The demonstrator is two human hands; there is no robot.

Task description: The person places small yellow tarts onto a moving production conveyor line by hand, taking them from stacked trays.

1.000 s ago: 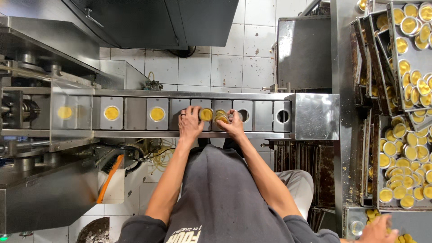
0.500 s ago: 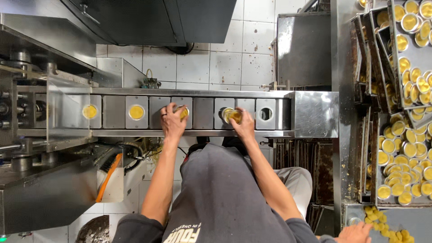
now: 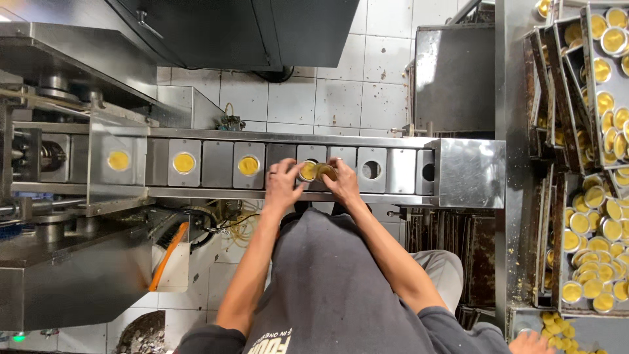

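On the steel conveyor (image 3: 216, 136) in front of the person, both hands met over the same part of the belt. The left hand (image 3: 283, 187) lay on the near edge, and its fingers (image 3: 291, 172) were curled around a small round cup of yellow filling (image 3: 308, 171). The right hand (image 3: 341, 183) was just beside it, with its fingers (image 3: 333, 176) closed on a second small cup (image 3: 324, 172). The two cups touched each other, over a square metal plate (image 3: 312, 155) of the belt. I could not tell if the cups sat down in the hole or were held a bit above it.

To the left, three filled cups (image 3: 184, 162) sat in their plates, one in each, spaced apart. The farthest one was under a shiny guard (image 3: 118, 164). To the right of the hands, two plates showed empty round holes (image 3: 371, 170).

Far to the right, metal trays (image 3: 593, 111) held many more yellow cups, packed close. At the bottom right corner, part of a hand (image 3: 532, 342) showed next to some yellow crumbs (image 3: 557, 328). An orange brush (image 3: 168, 255) leaned under the machine, low on the left. White wall tiles (image 3: 341, 98) stood behind the belt.
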